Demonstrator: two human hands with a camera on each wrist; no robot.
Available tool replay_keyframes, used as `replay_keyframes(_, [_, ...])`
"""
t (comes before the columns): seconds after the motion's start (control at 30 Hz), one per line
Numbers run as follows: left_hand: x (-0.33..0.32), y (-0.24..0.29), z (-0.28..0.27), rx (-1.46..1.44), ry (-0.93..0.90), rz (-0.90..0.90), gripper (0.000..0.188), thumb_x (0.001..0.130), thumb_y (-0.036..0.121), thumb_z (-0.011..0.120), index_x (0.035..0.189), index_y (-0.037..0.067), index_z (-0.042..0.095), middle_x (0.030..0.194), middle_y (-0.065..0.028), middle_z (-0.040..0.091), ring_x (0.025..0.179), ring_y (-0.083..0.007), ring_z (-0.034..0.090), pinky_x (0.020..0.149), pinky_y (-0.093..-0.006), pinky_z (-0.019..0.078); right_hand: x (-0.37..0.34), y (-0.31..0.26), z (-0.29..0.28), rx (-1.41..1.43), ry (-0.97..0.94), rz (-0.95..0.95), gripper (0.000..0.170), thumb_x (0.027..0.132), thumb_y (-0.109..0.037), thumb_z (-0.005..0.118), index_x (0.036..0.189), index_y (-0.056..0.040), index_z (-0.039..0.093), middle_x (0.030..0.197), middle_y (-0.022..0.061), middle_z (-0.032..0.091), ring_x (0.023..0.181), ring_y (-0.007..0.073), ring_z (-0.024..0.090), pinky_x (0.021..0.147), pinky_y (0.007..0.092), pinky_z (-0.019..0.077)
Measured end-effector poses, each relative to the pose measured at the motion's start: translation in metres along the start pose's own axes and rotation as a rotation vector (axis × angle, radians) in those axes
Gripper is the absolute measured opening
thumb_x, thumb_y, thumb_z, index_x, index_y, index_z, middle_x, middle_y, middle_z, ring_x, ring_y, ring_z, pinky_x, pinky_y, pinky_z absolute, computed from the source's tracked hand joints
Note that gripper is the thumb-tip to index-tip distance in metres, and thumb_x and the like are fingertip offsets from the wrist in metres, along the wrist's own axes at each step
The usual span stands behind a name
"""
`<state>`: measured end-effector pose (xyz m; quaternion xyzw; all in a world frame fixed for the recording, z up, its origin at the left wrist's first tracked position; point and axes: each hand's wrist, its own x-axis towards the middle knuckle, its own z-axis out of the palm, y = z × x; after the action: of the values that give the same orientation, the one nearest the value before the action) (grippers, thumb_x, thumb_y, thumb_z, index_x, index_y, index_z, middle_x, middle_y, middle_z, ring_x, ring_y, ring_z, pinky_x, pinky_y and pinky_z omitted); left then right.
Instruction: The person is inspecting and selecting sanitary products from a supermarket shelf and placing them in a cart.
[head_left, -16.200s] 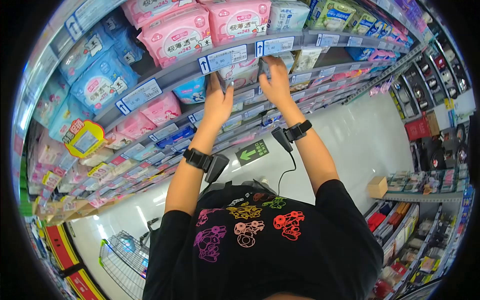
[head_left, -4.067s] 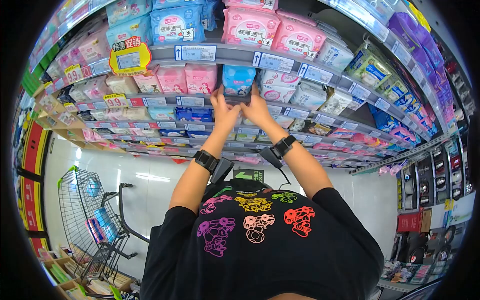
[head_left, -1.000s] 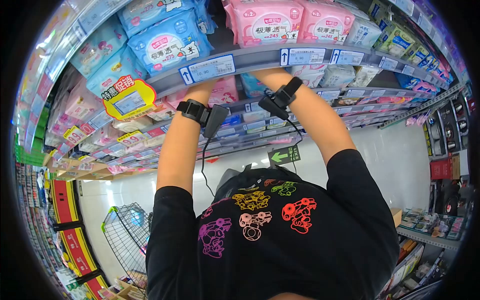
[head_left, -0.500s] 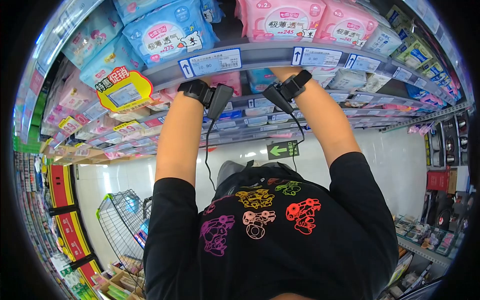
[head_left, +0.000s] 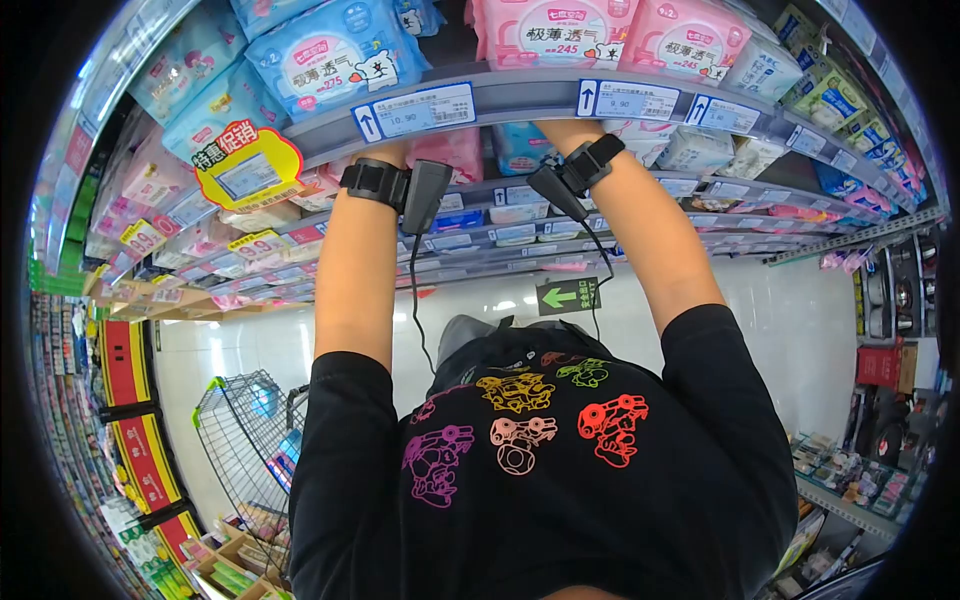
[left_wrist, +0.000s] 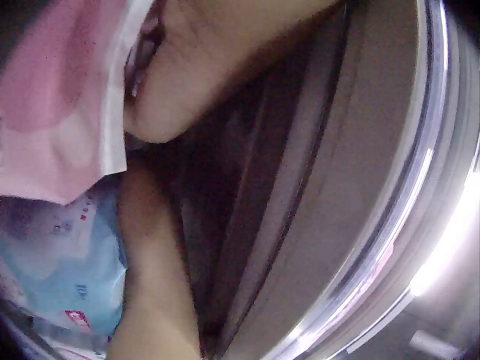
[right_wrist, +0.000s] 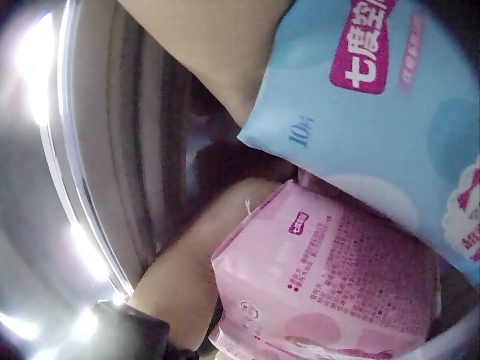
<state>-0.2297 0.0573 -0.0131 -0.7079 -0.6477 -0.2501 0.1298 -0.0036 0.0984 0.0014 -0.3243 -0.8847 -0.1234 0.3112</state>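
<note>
Below the front edge of an upper shelf (head_left: 530, 90): left arm (head_left: 355, 280) and right arm (head_left: 660, 215) reach in, side by side; both hands mostly hidden from the head view, partly seen at the wrists.
Left hand (left_wrist: 180, 82): close beside a pink pack (right_wrist: 322, 277); fingers out of sight, cannot tell whether grasping or released.
Right hand (right_wrist: 221, 56): close against the edge of a blue pack (right_wrist: 360, 112); fingers likewise hidden, grasp or release cannot be told.
Pink pack: under the upper shelf, between the two arms, nearer the left; small print on the side facing the right wrist.
Blue pack: also under that shelf, just beside the pink one, nearer the right arm.
Wrists: black band on each, left band (head_left: 375, 181) and right band (head_left: 596, 163), each with a black box and cord.
Upper shelf, left: larger blue packs (head_left: 325, 65), marked 275, above a 10.90 price tag (head_left: 415, 112).
Upper shelf, right: larger pink packs (head_left: 555, 35), marked 245, above a 9.90 price tag (head_left: 632, 100).
Promotion sign (head_left: 248, 172): yellow, left of left arm.
Shopping cart (head_left: 240, 430): on the floor, person's left.
Exit sign (head_left: 568, 296): green arrow, on the floor between the arms.
</note>
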Motion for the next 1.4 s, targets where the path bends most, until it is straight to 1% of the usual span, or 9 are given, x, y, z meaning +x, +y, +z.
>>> replay_keyframes(0.33, [-0.025, 0.03, -0.007, -0.029, 0.152, 0.069, 0.039, 0.083, 0.038, 0.051, 0.105, 0.007, 0.059, 0.103, -0.0167, 0.059, 0.098, -0.0373, 0.054, 0.084, -0.0465, 0.041, 0.006, 0.004, 0.011, -0.063, 0.097, 0.026, 0.034, 0.083, -0.04, 0.048, 0.1, -0.0129, 0.061, 0.097, 0.0157, 0.063, 0.09, 0.0361, 0.06, 0.085, 0.0549, 0.0401])
replay_keyframes(0.43, [-0.049, 0.079, -0.053, 0.022, -0.047, 0.017, 0.043, 0.082, 0.037, 0.051, 0.11, 0.004, 0.056, 0.11, -0.0171, 0.056, 0.103, -0.0357, 0.051, 0.089, -0.0457, 0.0367, 0.007, 0.001, 0.012, -0.074, 0.102, 0.039, 0.034, 0.083, -0.039, 0.048, 0.1, -0.013, 0.061, 0.097, 0.0155, 0.063, 0.09, 0.036, 0.06, 0.085, 0.0546, 0.0403])
replay_keyframes(0.6, [-0.089, 0.099, -0.057, -0.19, 0.357, 0.16, 0.04, 0.073, 0.018, 0.06, 0.111, 0.007, 0.054, 0.116, -0.0131, 0.053, 0.105, -0.0301, 0.049, 0.091, -0.0441, 0.0333, 0.025, -0.017, -0.013, -0.03, -0.241, 0.107, 0.032, 0.082, -0.038, 0.051, 0.1, -0.0139, 0.061, 0.097, 0.014, 0.064, 0.088, 0.0346, 0.06, 0.081, 0.0511, 0.043])
replay_keyframes(0.63, [-0.098, 0.095, -0.054, -0.264, 0.351, 0.126, 0.041, 0.071, 0.015, 0.06, 0.111, 0.007, 0.054, 0.116, -0.0127, 0.052, 0.105, -0.0301, 0.048, 0.091, -0.0437, 0.0332, 0.027, -0.023, -0.019, -0.017, -0.346, 0.13, 0.031, 0.082, -0.038, 0.052, 0.1, -0.0142, 0.061, 0.096, 0.0133, 0.064, 0.087, 0.034, 0.06, 0.08, 0.0495, 0.0442])
replay_keyframes(0.67, [-0.108, 0.088, -0.048, -0.338, 0.344, 0.094, 0.042, 0.07, 0.013, 0.06, 0.111, 0.007, 0.054, 0.116, -0.0122, 0.052, 0.105, -0.0301, 0.048, 0.092, -0.0434, 0.0332, 0.023, -0.022, -0.015, 0.035, -0.201, 0.022, 0.029, 0.081, -0.035, 0.055, 0.098, -0.0124, 0.061, 0.093, 0.014, 0.063, 0.085, 0.0327, 0.06, 0.073, 0.0449, 0.0463])
replay_keyframes(0.77, [-0.139, 0.07, -0.047, -0.414, 0.391, -0.004, 0.042, 0.068, 0.005, 0.058, 0.11, 0.003, 0.052, 0.114, -0.015, 0.051, 0.104, -0.0321, 0.047, 0.091, -0.0416, 0.0343, 0.027, -0.05, -0.029, 0.33, -0.217, 0.059, 0.027, 0.083, -0.033, 0.054, 0.097, -0.0109, 0.061, 0.092, 0.0151, 0.062, 0.084, 0.0335, 0.06, 0.071, 0.0434, 0.0466])
replay_keyframes(0.93, [-0.179, 0.027, -0.045, -0.392, 0.561, -0.294, 0.048, 0.067, -0.001, 0.054, 0.115, -0.001, 0.046, 0.116, -0.0175, 0.047, 0.102, -0.031, 0.047, 0.083, -0.0365, 0.04, 0.014, -0.108, -0.05, 0.159, -0.328, 0.002, 0.044, 0.083, -0.032, 0.057, 0.114, -0.001, 0.052, 0.11, 0.0228, 0.055, 0.102, 0.0378, 0.052, 0.087, 0.0442, 0.0414])
replay_keyframes(1.07, [-0.179, -0.024, -0.064, -0.351, 0.61, -0.556, 0.059, 0.067, -0.002, 0.053, 0.124, -0.002, 0.038, 0.12, -0.0172, 0.044, 0.095, -0.0257, 0.05, 0.074, -0.032, 0.0434, -0.005, -0.131, -0.028, 0.13, -0.047, -0.078, 0.057, 0.079, -0.032, 0.061, 0.125, -0.0036, 0.046, 0.124, 0.0231, 0.045, 0.115, 0.0426, 0.041, 0.096, 0.0473, 0.0335])
replay_keyframes(1.4, [-0.18, -0.066, -0.05, -0.756, 0.394, -0.662, 0.065, 0.068, -0.001, 0.057, 0.128, -0.006, 0.035, 0.119, -0.0209, 0.044, 0.085, -0.0213, 0.052, 0.067, -0.0261, 0.0466, -0.002, -0.139, -0.026, 0.0, -0.037, -0.005, 0.063, 0.069, -0.031, 0.069, 0.123, -0.0076, 0.048, 0.123, 0.0188, 0.049, 0.115, 0.0365, 0.044, 0.097, 0.0459, 0.0338])
